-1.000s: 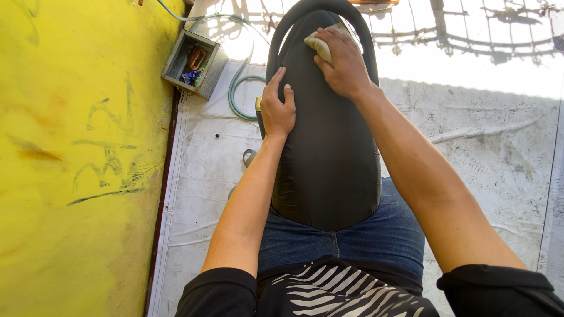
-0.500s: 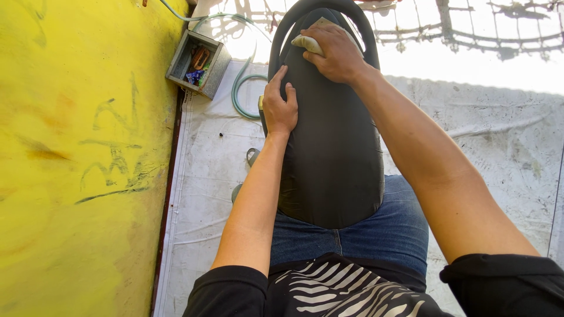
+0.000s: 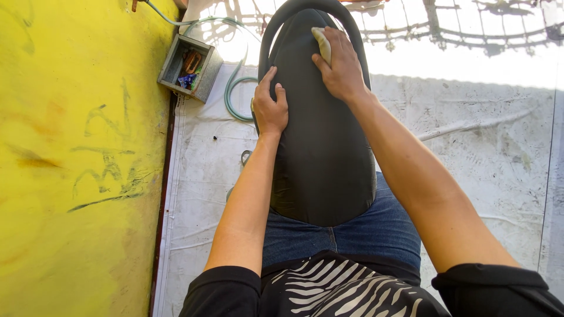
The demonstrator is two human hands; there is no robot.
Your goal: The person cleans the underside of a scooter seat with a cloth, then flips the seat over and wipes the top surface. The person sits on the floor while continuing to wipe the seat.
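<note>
seat work, by the look of it: a long black motorcycle seat [image 3: 323, 152] lies lengthwise on the person's lap, its near end over the blue jeans [image 3: 352, 235] and its far end pointing away toward the sunlit floor. the right hand [image 3: 341, 67] is curled down on a small pale pad [image 3: 322, 44], fingers together, pressing it flat against the cover near the far tip. the left hand [image 3: 270, 108] lies on the seat's left edge, thumb on top and fingers wrapped over the side, gripping it to steady it.

to rub well here, i'd say the pad wants even pressure and short overlapping strokes along the curve, with the left hand holding firm so the seat can't rock on the knees.

beyond it, a white floor sheet [image 3: 200, 176] runs beside a yellow wall [image 3: 70, 176]; a small grey box [image 3: 189, 67] of bits and a green hose [image 3: 232, 100] lie near the seat's far left.
</note>
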